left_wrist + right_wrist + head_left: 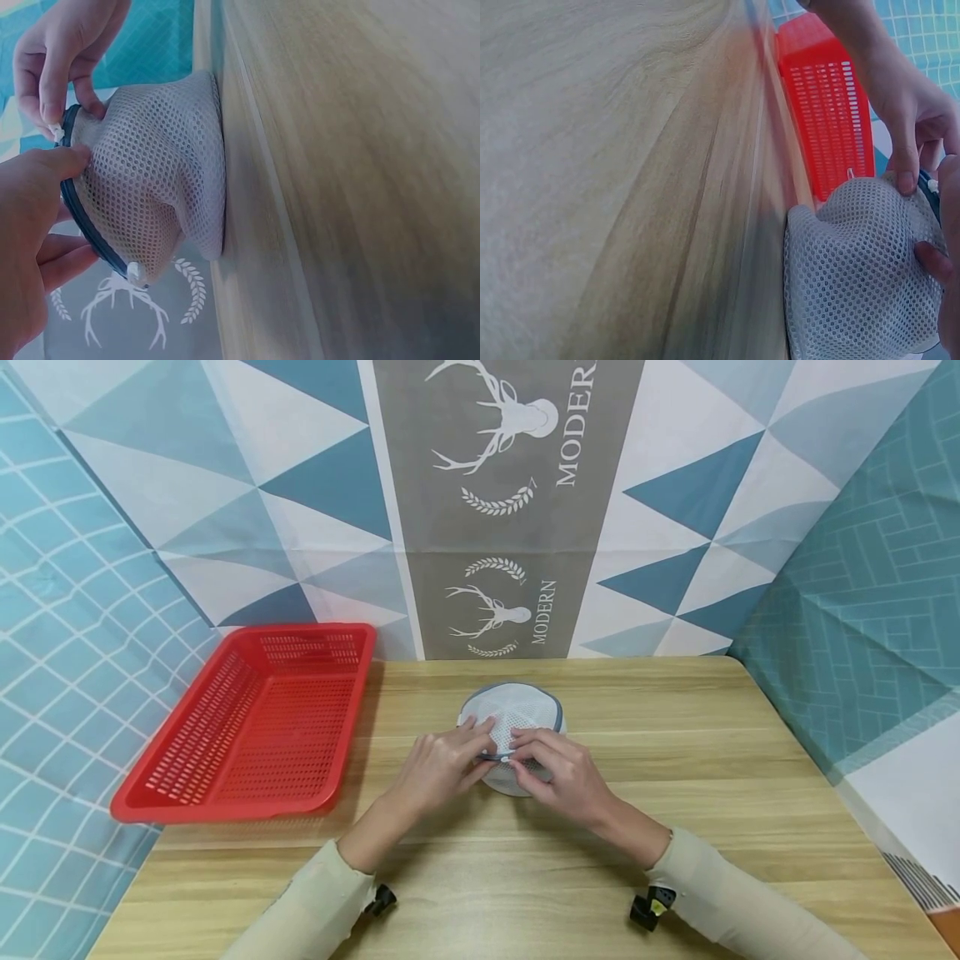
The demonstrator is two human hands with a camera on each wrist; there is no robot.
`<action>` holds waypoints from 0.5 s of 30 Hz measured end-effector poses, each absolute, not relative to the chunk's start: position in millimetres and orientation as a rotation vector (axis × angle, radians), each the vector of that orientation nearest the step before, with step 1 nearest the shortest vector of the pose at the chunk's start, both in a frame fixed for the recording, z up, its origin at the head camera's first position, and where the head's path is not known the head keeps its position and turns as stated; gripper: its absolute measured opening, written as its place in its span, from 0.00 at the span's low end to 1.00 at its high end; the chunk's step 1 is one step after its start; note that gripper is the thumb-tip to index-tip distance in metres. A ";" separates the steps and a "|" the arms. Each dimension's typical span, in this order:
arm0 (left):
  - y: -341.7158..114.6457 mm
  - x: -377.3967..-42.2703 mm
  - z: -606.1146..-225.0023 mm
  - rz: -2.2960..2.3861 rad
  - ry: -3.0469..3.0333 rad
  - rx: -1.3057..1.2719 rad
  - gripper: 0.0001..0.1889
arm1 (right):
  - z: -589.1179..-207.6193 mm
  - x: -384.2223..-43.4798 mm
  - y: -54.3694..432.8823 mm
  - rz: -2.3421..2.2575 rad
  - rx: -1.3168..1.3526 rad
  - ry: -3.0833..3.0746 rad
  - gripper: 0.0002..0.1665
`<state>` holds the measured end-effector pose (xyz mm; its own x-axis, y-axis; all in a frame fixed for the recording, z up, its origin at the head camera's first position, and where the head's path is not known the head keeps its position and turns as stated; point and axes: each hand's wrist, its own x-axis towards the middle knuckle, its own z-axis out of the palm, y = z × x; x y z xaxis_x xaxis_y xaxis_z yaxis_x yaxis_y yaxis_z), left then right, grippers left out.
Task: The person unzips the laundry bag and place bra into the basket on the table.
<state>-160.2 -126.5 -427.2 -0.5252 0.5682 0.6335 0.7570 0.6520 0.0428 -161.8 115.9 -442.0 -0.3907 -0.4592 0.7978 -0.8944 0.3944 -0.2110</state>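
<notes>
A round white mesh bag (517,712) with a blue-grey zip rim lies on the wooden table (690,827), in the middle. Both hands meet at its near edge. My left hand (480,753) pinches the rim from the left. My right hand (519,753) pinches it from the right. In the left wrist view the mesh bag (157,180) bulges up off the table, my left hand (64,169) presses its thumb on the rim, and the right hand (56,124) nips a small white zip pull. In the right wrist view the bag (855,277) is gripped by the left hand (904,169) and the right hand (941,225).
A red slotted plastic basket (255,727) sits at the table's left side, with nothing in it, also seen in the right wrist view as the red basket (829,112). Patterned cloth hangs behind and at both sides. Cream sleeves cover both forearms.
</notes>
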 end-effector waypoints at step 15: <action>-129.2 -160.3 -427.1 -0.453 -2.279 -1.072 0.13 | -443.4 -162.8 117.3 0.898 1.184 -1.988 0.03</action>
